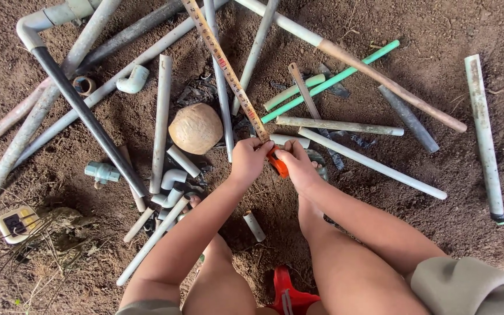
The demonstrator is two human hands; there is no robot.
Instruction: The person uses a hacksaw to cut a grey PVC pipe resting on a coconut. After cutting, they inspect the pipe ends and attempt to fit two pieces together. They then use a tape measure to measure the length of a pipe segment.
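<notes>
Orange tape-measure case (277, 163) sits low on the bare dirt ground (485, 35), about mid-way across, pinched between both hands. Its yellow measuring blade (226, 65) with red and black marks runs out from the case, up and leftward to the far edge of the ground, crossing over several pipes.

Left hand (248, 158): fingers curled, closed on the blade right where it leaves the case. Right hand (297, 165): fingers folded around the case, thumb on top. The two hands touch at the case.

Just beyond the hands: short white plastic pipe pieces (290, 140) lying crosswise, a long white pipe (374, 163) slanting right. Left of the hands, near: round tan coconut (196, 128). Further left: grey pipe elbows (171, 179), a long black pipe (86, 114) on the diagonal. Right and farther off: thin green pipe (333, 79), brown-ended pole (392, 84), one upright grey pipe (484, 134) near the right edge. Near edge, between the knees: red sandal (290, 294).
</notes>
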